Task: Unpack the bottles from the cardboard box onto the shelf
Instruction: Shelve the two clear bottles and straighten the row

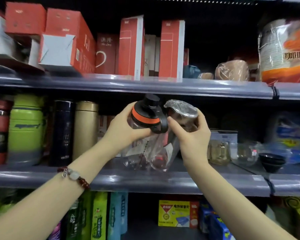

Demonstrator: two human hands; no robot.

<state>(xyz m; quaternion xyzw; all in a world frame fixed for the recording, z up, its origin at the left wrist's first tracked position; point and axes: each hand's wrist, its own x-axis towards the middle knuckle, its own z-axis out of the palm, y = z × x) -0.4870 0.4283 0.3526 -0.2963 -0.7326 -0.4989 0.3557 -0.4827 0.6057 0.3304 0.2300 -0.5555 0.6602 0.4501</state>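
Observation:
My left hand [126,127] grips a clear plastic bottle [145,116] with a black cap and an orange ring, tilted, its base near the middle shelf [145,181]. My right hand [190,135] holds a second clear bottle [182,115] wrapped in plastic film, its silver lid facing me. Both bottles lean toward each other and touch near their tops, over a free gap on the shelf. The cardboard box is out of view.
Left of the gap stand a gold flask [86,129], a dark blue flask [63,132] and a green bottle [25,129]. Glass jars and bowls [232,153] sit to the right. Red boxes [132,47] fill the shelf above; packets line the one below.

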